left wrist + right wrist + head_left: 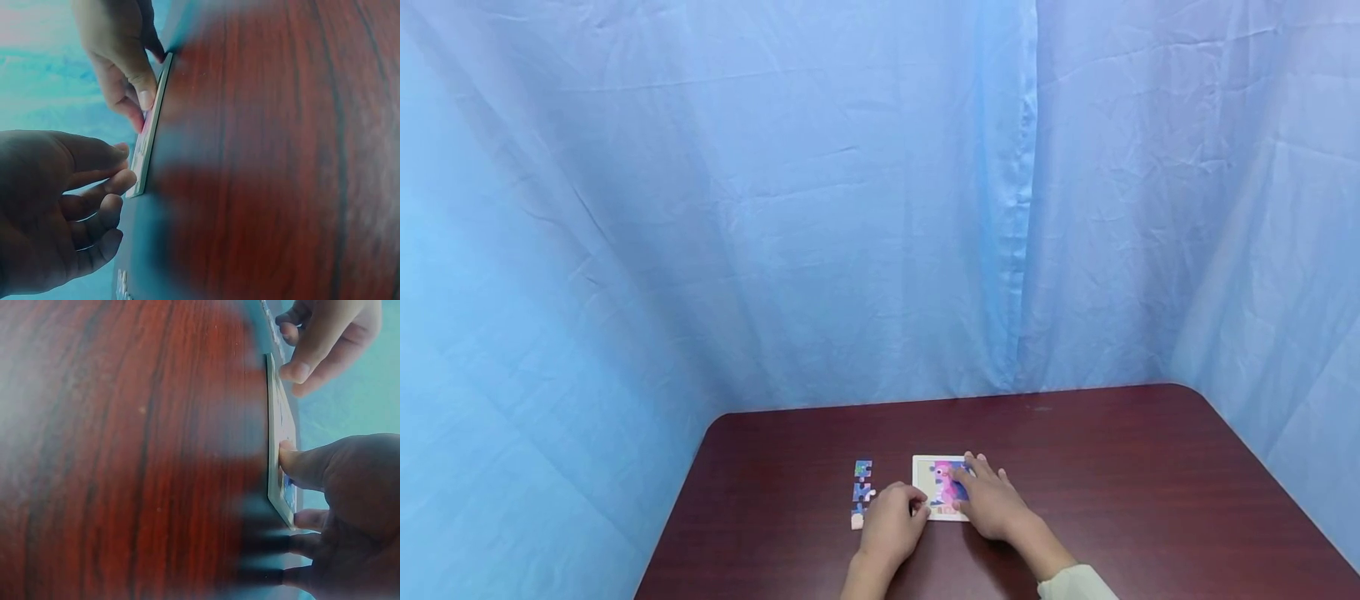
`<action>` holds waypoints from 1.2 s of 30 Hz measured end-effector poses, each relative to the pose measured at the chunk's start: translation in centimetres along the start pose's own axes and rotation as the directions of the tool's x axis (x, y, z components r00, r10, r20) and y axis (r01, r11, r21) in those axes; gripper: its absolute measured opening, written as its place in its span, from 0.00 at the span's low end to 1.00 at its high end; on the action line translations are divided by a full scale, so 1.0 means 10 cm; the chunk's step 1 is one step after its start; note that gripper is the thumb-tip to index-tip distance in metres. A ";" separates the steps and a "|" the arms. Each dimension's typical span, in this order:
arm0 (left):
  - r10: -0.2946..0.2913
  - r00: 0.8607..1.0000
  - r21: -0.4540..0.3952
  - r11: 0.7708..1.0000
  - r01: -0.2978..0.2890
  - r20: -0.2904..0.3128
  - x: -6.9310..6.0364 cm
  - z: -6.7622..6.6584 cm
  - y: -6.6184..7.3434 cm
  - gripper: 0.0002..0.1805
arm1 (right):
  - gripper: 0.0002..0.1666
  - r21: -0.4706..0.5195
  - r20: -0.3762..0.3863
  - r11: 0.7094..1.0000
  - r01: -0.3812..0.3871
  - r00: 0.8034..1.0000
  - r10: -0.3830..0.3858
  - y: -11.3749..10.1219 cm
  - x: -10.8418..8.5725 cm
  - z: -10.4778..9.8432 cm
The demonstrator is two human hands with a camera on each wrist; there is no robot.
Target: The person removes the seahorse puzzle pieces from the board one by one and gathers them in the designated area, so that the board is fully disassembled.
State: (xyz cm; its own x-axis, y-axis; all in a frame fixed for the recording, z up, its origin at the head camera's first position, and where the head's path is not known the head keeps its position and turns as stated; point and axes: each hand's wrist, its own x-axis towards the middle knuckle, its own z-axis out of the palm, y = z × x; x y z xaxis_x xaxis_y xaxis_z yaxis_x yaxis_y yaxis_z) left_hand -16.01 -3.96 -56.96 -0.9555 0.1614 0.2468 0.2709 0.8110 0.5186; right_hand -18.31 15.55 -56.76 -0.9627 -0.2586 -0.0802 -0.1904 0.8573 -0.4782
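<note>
A square jigsaw puzzle board [923,461] with a pale frame lies flat on the table. Fitted jigsaw pieces [942,492] in it show a pink figure on blue; the strip along its left side is bare. My right hand [996,504] lies over the board's right side, its thumb on the picture and its other fingers spread towards the far right edge. At the near left corner is my left hand [891,521], thumb and index tips close together with nothing visible between them. Whether those tips touch the frame is unclear.
Left of the board, loose jigsaw pieces [862,469] lie in a column on the dark red-brown table [775,500], partly behind my left hand. Blue curtains [820,250] hang around the table's back and sides.
</note>
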 end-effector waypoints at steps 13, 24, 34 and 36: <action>0.000 1.000 0.100 0.995 -0.001 0.012 0.02 0.13 0.11 0.13 | 0.25 0.021 0.012 1.000 0.012 1.000 -0.012 0.00 -0.02 -0.01; -0.005 1.000 0.094 0.996 0.005 0.000 0.04 0.14 0.16 0.10 | 0.27 0.055 0.056 0.998 0.004 0.998 -0.007 0.02 -0.02 -0.07; -0.033 0.999 0.077 0.997 0.030 0.038 0.08 0.15 0.13 0.10 | 0.27 0.034 0.061 0.999 -0.011 0.998 0.009 0.04 0.00 -0.04; -0.034 0.999 0.068 0.997 0.032 0.038 0.07 0.15 0.13 0.10 | 0.27 0.024 0.060 1.000 -0.014 0.998 0.012 0.04 0.00 -0.04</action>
State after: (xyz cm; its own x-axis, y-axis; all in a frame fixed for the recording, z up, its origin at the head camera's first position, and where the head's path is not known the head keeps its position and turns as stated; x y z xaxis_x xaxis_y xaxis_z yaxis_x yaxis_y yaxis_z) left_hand -16.54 -1.91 -57.32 -0.9680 0.1545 0.1978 0.2319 0.8520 0.4694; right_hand -18.48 16.10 -56.60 -0.9516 -0.2743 -0.1386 -0.1725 0.8499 -0.4979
